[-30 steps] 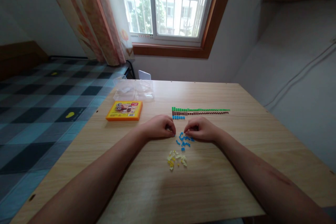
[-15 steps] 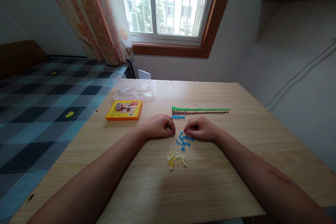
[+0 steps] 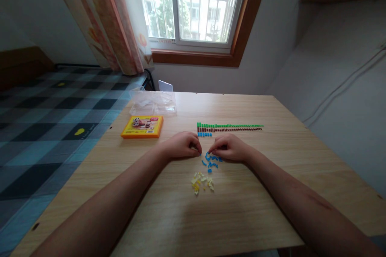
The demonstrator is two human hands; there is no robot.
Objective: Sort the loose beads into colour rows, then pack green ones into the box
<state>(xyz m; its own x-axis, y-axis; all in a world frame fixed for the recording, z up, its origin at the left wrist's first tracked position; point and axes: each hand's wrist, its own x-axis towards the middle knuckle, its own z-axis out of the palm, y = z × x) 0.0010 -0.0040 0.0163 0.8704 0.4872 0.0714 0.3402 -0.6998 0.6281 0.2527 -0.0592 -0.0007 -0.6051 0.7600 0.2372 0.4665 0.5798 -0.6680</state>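
My left hand (image 3: pixel 181 145) rests on the wooden table (image 3: pixel 247 192) with its fingers curled, fingertips pinched at a tiny blue piece beside a loose heap of blue bricks (image 3: pixel 210 161). My right hand (image 3: pixel 229 148) lies opposite, fingers pinched at the top of the same heap. What either pinch holds is too small to name. Below the heap lies a scatter of yellow and white bricks (image 3: pixel 202 182). Beyond the hands run a green row (image 3: pixel 229 125), a brown row (image 3: pixel 230 129) and a short blue row (image 3: pixel 205 134).
An orange box (image 3: pixel 142 126) lies at the left of the table, with a clear plastic tray (image 3: pixel 153 103) behind it. A bed with a checked cover (image 3: pixel 45 124) adjoins the table's left edge. The window and a curtain (image 3: pixel 114 20) are behind.
Both hands have stayed at the blue heap; the right fingertips have crept slightly left toward the left hand. The rows and heaps look unchanged.
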